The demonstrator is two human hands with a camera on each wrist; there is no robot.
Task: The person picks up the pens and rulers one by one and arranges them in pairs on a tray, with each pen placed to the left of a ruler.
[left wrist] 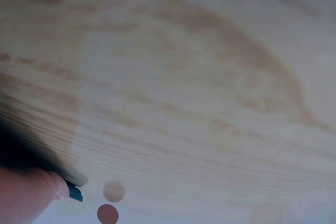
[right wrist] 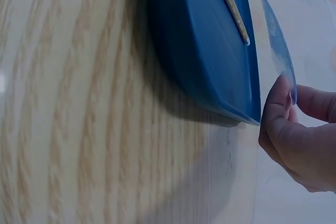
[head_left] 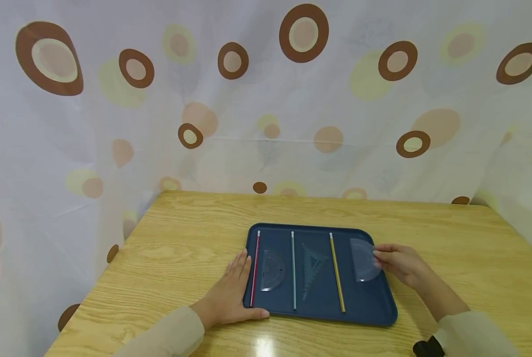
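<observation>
My right hand (head_left: 398, 263) pinches a clear plastic protractor (head_left: 363, 261) by its curved edge, over the right end of a dark blue tray (head_left: 311, 317). In the right wrist view, the protractor (right wrist: 279, 45) is raised above the tray (right wrist: 210, 61), between thumb and fingers. My left hand (head_left: 232, 292) lies against the tray's left edge, fingers straight and thumb at the front rim. On the tray are a red pencil (head_left: 255, 267), another clear protractor (head_left: 272, 271), a blue-green pencil (head_left: 293, 270), a clear set square (head_left: 312, 267) and a yellow pencil (head_left: 337, 272).
The tray sits on a wood-grain table (head_left: 181, 238). White cloth with brown and beige circles (head_left: 266, 99) hangs behind and at the sides. A black wrist strap (head_left: 428, 347) shows at my right sleeve. The left wrist view is mostly blurred.
</observation>
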